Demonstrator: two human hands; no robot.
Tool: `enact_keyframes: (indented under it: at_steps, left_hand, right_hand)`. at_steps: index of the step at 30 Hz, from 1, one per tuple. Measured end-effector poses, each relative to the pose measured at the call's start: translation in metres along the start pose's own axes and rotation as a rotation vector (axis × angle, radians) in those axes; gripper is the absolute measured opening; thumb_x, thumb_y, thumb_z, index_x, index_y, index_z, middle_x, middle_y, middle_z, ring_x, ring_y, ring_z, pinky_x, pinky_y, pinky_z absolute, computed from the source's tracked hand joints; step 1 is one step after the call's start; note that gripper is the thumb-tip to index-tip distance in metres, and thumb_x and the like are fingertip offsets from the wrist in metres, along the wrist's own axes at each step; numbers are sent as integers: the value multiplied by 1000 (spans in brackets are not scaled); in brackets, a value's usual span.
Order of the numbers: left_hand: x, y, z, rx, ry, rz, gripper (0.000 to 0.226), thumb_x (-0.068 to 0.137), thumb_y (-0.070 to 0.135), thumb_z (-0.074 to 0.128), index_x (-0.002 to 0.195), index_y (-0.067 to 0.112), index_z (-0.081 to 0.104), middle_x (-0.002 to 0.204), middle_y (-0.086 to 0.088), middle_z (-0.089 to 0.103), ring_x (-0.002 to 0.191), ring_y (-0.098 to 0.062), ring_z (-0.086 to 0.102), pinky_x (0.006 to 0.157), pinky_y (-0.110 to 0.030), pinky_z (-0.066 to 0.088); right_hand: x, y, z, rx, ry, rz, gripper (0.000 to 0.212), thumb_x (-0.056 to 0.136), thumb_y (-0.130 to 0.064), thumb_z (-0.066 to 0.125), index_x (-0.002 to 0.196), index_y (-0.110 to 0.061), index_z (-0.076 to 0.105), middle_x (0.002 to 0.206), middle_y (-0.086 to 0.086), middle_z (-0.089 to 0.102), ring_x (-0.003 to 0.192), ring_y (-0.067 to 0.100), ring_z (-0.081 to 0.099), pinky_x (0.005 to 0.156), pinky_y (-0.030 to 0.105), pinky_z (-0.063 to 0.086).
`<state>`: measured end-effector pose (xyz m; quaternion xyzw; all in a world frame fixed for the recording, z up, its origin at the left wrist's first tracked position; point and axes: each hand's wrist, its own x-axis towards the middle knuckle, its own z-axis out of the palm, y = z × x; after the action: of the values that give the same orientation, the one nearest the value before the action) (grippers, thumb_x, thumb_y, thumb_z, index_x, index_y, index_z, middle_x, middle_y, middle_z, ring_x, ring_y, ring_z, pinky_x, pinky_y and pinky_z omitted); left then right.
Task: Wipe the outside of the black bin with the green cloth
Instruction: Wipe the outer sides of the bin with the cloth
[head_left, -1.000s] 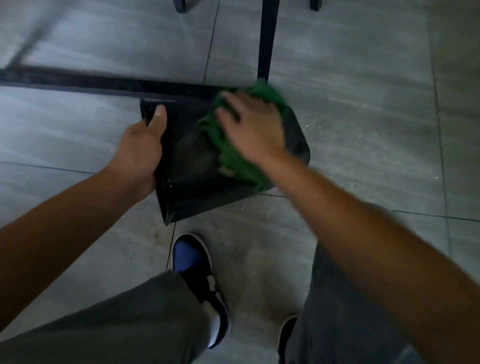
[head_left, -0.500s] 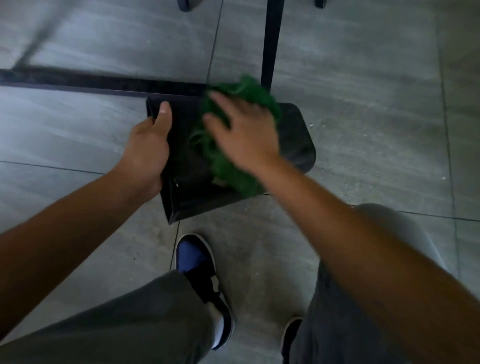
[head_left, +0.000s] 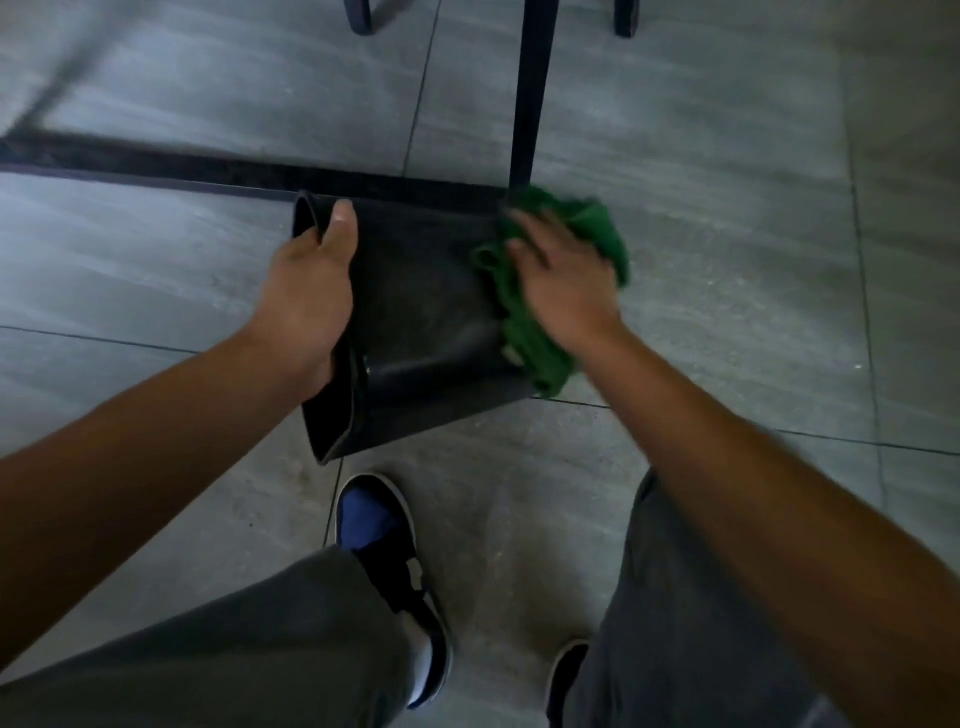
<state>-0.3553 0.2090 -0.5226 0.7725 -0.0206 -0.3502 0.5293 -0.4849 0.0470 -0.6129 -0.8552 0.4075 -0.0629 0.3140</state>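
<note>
Black bin (head_left: 426, 312) lies tipped on its side on the tiled floor (head_left: 727, 208), long axis running 9-to-3, open mouth at 9, base end at 3. Left hand (head_left: 311, 291) grips the mouth rim, thumb curled over the outside, steadying. Right hand (head_left: 563, 280) flat, fingers spread, pressing green cloth (head_left: 540, 343) on the upper wall near the base end. Unwiped wall lies toward 9 of the cloth; right hand is nearer, so next stroke likely goes that way.

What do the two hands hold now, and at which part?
The left hand grips the black bin at its open rim, thumb on the outside. The right hand presses the green cloth flat against the bin's side, near its base end.
</note>
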Motion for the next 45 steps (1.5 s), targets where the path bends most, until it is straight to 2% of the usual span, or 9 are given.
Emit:
enact_keyframes:
  at_steps: [5, 10, 13, 18, 23, 27, 34, 40, 45]
  left_hand:
    - [-3, -2, -2, -7, 14, 4, 44, 105, 58, 46, 121, 24, 69, 118, -2, 74, 109, -23, 71, 101, -47, 57]
    - [-3, -3, -1, -4, 29, 46, 42, 108, 48, 47, 119, 15, 72, 111, -4, 78, 102, -21, 76, 90, -36, 62]
    - [-6, -4, -4, -17, 6, 15, 36, 106, 50, 50, 107, 22, 73, 108, -4, 80, 100, -23, 77, 93, -46, 61]
    - [-15, -6, -6, -2, -45, -31, 33, 105, 56, 45, 108, 31, 66, 111, -1, 74, 103, -23, 71, 99, -49, 56]
    - [-11, -3, 1, 53, -35, 0, 43, 108, 51, 44, 112, 18, 72, 100, 2, 78, 86, -9, 76, 76, -25, 62]
    - [-8, -6, -2, 20, -41, 16, 39, 111, 42, 41, 93, 21, 69, 68, 14, 77, 62, 3, 73, 52, -13, 53]
    - [-10, -11, -6, -68, -5, -88, 34, 108, 49, 43, 122, 25, 63, 117, -3, 73, 104, -22, 72, 88, -42, 60]
    - [-13, -6, -12, -31, 32, -84, 32, 107, 53, 42, 107, 30, 64, 112, -3, 73, 102, -23, 71, 87, -42, 60]
    - [-13, -9, -16, -9, 21, -66, 34, 109, 50, 40, 117, 27, 64, 109, -1, 71, 97, -19, 69, 76, -35, 58]
  right_hand:
    - [-57, -14, 18, -55, 15, -4, 54, 107, -49, 24, 160, -40, 26, 173, 0, 16, 160, 34, 8, 128, 57, 7]
    - [-62, -84, 18, 66, -28, -413, 50, 105, -42, 35, 154, -35, 45, 153, 4, 53, 141, 35, 47, 116, 48, 33]
    - [-12, -36, 12, -26, -13, -249, 55, 103, -56, 25, 153, -42, 43, 146, 3, 60, 129, 32, 58, 108, 48, 44]
    - [-17, 16, 8, -9, -72, 41, 52, 109, -47, 21, 160, -38, 30, 172, -4, 20, 160, 32, 11, 128, 56, 12]
    - [-98, -75, 23, 123, 11, -336, 57, 104, -41, 25, 156, -25, 42, 168, 1, 31, 158, 36, 19, 127, 53, 12]
    - [-82, -83, 29, 116, 99, -484, 48, 104, -43, 41, 143, -25, 60, 156, 1, 52, 142, 32, 49, 117, 47, 36]
    - [-29, 11, 7, 43, 118, 81, 47, 100, -51, 46, 144, -39, 57, 161, -1, 46, 150, 34, 35, 123, 51, 26]
    - [-39, -5, 16, 11, 325, 96, 30, 98, -36, 59, 123, -25, 71, 127, 9, 56, 109, 29, 58, 73, 34, 47]
    - [-39, -17, -2, 31, 165, 48, 21, 102, -30, 54, 116, -22, 68, 112, 3, 64, 86, 19, 63, 68, 31, 45]
